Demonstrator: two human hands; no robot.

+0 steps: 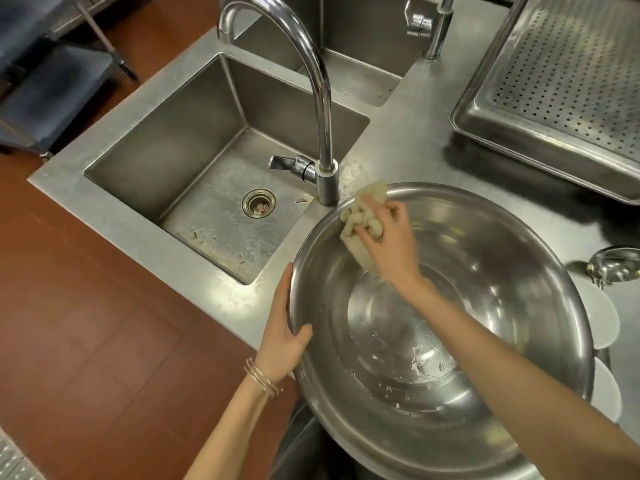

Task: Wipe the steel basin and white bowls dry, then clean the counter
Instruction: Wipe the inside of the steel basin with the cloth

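A large steel basin [450, 258] sits tilted at the counter's front edge, with water streaks and bits on its bottom. My left hand [282, 327] grips its left rim, thumb inside. My right hand [384, 233] holds a crumpled beige cloth [360, 223] against the basin's upper left inner wall. Two white bowls [602, 317] peek out from behind the basin's right rim, mostly hidden. The steel counter [415, 133] runs behind the basin.
A square sink [207, 143] with a drain lies to the left, and a tall curved faucet [318, 98] stands right by the basin. A perforated steel tray [561, 84] rests at the back right. A steel ladle [613, 265] lies at the right edge.
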